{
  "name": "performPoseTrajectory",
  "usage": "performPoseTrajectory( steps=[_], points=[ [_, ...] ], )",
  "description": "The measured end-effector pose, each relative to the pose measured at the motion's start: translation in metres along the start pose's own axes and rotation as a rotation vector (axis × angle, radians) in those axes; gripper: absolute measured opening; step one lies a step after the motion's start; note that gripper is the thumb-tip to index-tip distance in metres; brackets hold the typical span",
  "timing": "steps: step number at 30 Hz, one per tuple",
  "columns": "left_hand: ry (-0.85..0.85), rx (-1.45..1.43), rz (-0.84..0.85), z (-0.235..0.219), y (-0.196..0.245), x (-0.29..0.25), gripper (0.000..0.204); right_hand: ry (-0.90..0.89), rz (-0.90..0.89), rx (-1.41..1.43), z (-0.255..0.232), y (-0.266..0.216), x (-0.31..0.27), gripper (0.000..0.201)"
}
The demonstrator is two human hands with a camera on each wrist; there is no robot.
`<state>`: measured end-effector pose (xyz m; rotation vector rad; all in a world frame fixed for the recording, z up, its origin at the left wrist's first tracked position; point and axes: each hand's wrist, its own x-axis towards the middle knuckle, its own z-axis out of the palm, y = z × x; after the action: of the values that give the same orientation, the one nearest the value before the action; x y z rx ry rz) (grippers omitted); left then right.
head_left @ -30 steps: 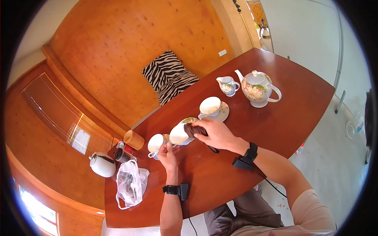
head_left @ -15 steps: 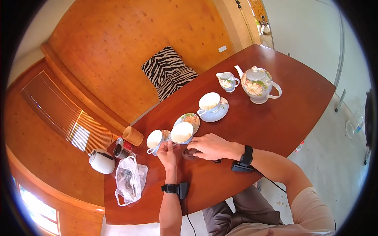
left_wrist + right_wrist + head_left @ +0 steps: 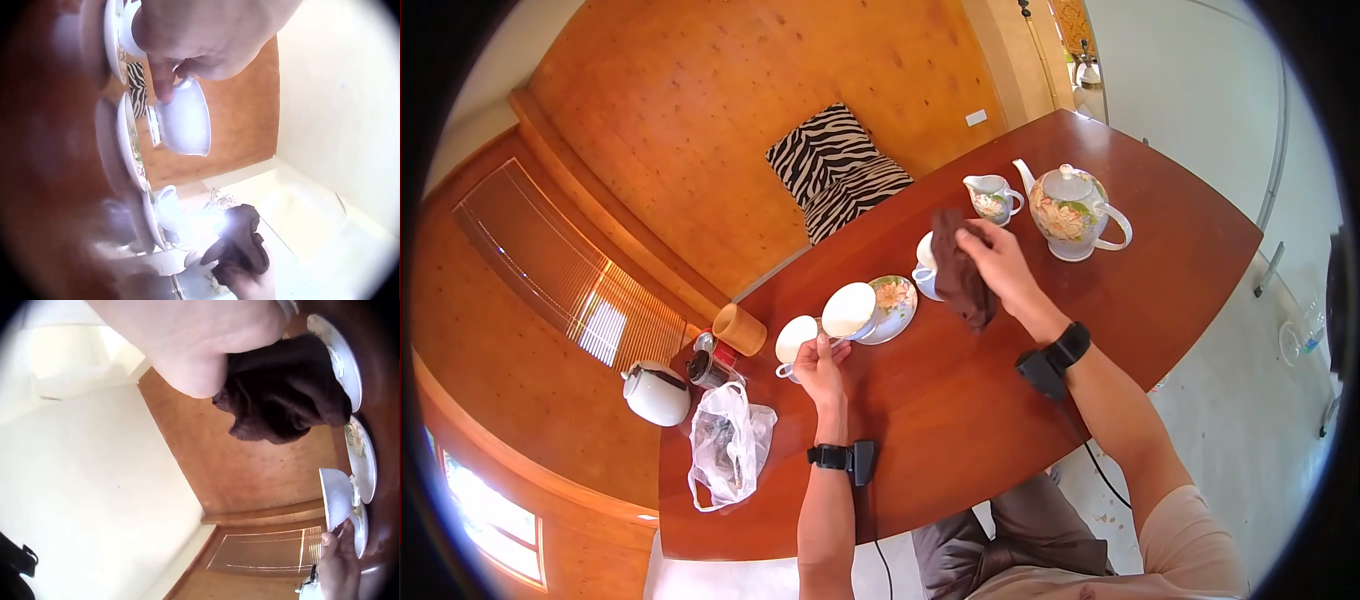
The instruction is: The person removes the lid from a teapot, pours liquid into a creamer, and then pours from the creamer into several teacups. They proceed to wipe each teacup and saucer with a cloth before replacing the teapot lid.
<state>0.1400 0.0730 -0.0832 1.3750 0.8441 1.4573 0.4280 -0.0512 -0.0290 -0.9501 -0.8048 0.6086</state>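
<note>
My left hand pinches the handle of a white teacup, which hangs tilted beside its flowered saucer. In the left wrist view this teacup is lifted off the saucer. My right hand grips a dark brown cloth that dangles in loose folds, raised over the table. The cloth partly covers a second teacup in the head view. Close behind my left hand stands a third teacup, partly hidden by the fingers.
A flowered teapot and a small creamer stand at the far right of the wooden table. To the left are a bamboo cup, a white kettle, a dark-lidded jar and a plastic bag.
My right hand has carried the cloth from inside the held teacup, down near the table, then up and away to the right. The teacup has shifted left off its saucer in my left hand.
</note>
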Motion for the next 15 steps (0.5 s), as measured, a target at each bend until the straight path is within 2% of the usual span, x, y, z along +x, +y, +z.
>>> performPoseTrajectory(
  steps=[2, 5, 9, 15],
  points=[
    [-0.014, 0.013, -0.008, 0.003, -0.013, 0.006, 0.019, 0.053, 0.111, 0.183, -0.007, -0.002, 0.005, 0.034],
    [-0.028, 0.041, -0.022, 0.014, -0.018, 0.012, 0.020, 0.046, 0.185, 0.206, -0.008, -0.001, 0.005, 0.033],
    [-0.031, 0.079, -0.023, 0.025, -0.018, 0.024, 0.019, 0.040, 0.180, 0.164, -0.006, 0.005, 0.004, 0.033],
    [-0.059, 0.084, -0.027, 0.024, -0.038, 0.034, 0.017, 0.049, 0.216, 0.258, -0.006, -0.001, 0.003, 0.033]
  ],
)
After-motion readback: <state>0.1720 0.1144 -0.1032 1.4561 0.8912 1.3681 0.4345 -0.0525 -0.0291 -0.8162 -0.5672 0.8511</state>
